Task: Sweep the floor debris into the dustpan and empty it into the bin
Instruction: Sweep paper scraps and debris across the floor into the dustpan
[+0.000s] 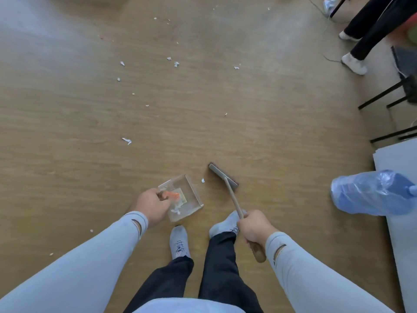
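Our left hand (150,206) covers the handle of the clear plastic dustpan (182,197), so we cannot see how the fingers wrap it. The scraps inside, just beyond that hand, are too blurred to identify. The wooden brush handle (234,201) vanishes inside our right hand (253,229). Far right of it, a blue crinkled plastic-wrapped object (372,193) is cut by the edge.

Blue plastic-wrapped bundle (372,192) on grey board (401,199), black chair legs (383,93), another person's legs (370,26)
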